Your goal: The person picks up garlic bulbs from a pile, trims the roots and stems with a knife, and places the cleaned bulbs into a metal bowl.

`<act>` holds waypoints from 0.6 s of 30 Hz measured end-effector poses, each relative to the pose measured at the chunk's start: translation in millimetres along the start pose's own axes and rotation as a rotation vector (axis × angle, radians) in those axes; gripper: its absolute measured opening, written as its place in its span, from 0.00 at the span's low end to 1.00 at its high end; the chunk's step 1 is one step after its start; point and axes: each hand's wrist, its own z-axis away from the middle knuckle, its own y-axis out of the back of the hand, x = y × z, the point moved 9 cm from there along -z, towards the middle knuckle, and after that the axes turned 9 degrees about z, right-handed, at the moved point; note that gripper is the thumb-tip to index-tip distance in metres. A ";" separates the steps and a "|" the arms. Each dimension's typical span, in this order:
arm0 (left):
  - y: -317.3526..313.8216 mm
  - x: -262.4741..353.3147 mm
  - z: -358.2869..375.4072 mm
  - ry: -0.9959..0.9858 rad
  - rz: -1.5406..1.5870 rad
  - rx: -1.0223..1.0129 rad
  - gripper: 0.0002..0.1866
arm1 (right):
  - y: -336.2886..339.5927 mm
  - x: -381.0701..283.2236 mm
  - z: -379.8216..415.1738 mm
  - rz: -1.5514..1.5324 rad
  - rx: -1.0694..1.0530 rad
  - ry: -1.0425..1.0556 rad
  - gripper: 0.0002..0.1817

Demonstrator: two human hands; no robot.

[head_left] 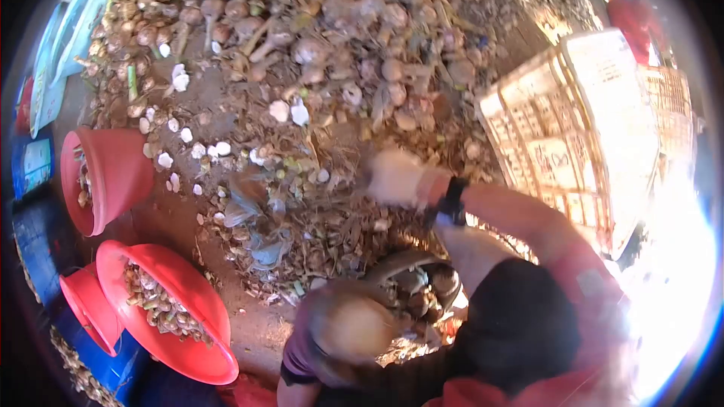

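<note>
A: What is reached for by the right hand (396, 175)?

B: The heap of garlic (324, 45) on the ground is reached into. The hand is blurred and pale, as if gloved; whether its fingers are spread or closed cannot be told. A dark watch (452, 202) is worn at the wrist.

A: And the left hand (351, 324)?

B: It is seen low in the view, blurred as well; its fingers cannot be told. It lies just beside a dark bowl (418, 279) of bulbs.

A: How do the bulbs lie?

B: Pale, papery, soil-stained, stalks pointing every way; no common axis is shown. Peeled white cloves (181, 136) are scattered near a red basin (215, 316).
</note>
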 end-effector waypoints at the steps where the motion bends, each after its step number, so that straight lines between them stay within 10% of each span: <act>1: -43.3 23.9 -2.3 -0.167 -0.421 -0.355 0.33 | 7.9 11.4 6.9 -0.243 0.114 -0.032 0.12; 2: -77.5 24.1 11.0 -0.362 -0.829 -0.693 0.36 | 10.6 -3.8 10.2 0.030 0.337 0.178 0.09; 4: -41.9 16.4 -14.9 -0.040 -0.340 -0.299 0.40 | 24.7 -32.0 36.5 -0.125 0.445 0.365 0.08; 7: 20.4 -3.2 -19.7 0.090 -0.413 -0.059 0.42 | 6.2 -26.9 31.4 -0.196 0.365 0.293 0.09; 9: -27.3 45.5 -27.7 -0.552 -0.695 -0.327 0.40 | 25.5 -31.2 41.3 -0.332 0.426 0.300 0.11; 12: -3.6 60.2 -39.5 -0.651 -0.792 -0.088 0.40 | 14.8 -44.0 57.1 -0.248 0.363 0.445 0.10; 13: 3.9 49.9 -43.4 -0.463 -0.120 -0.123 0.36 | 9.3 -55.4 65.0 -0.200 0.380 0.570 0.10; 18: 15.7 44.7 -59.7 -0.439 0.071 -0.082 0.29 | -28.0 -76.3 73.0 -0.086 0.160 0.699 0.14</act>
